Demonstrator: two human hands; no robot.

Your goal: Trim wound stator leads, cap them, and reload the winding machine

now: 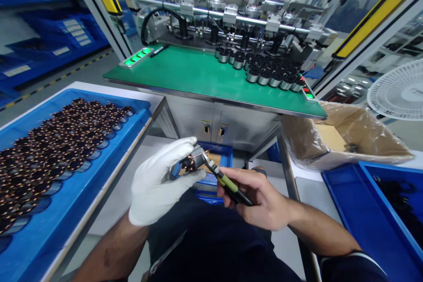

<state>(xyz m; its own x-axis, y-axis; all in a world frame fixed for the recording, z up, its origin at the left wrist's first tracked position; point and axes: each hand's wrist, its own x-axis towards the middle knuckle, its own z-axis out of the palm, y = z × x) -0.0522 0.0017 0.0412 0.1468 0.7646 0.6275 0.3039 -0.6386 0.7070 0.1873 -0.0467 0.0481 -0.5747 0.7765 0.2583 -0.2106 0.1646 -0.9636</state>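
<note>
My left hand, in a white glove, grips a small motor stator with copper windings and a dark and silver body. Its fingers and thumb close round the part from the left. Bare, my right hand holds cutting pliers with green and black handles. The pliers' jaws meet the stator's right side, where a thin copper wire shows. Whether the jaws are closed on that wire I cannot tell. Beneath my hands, partly hidden, sits a blue bin.
On the left, a blue tray holds many wound stators. Ahead, a green machine bench carries rows of black-and-silver parts. At right stand a plastic-lined carton, a blue bin with black pieces and a white fan.
</note>
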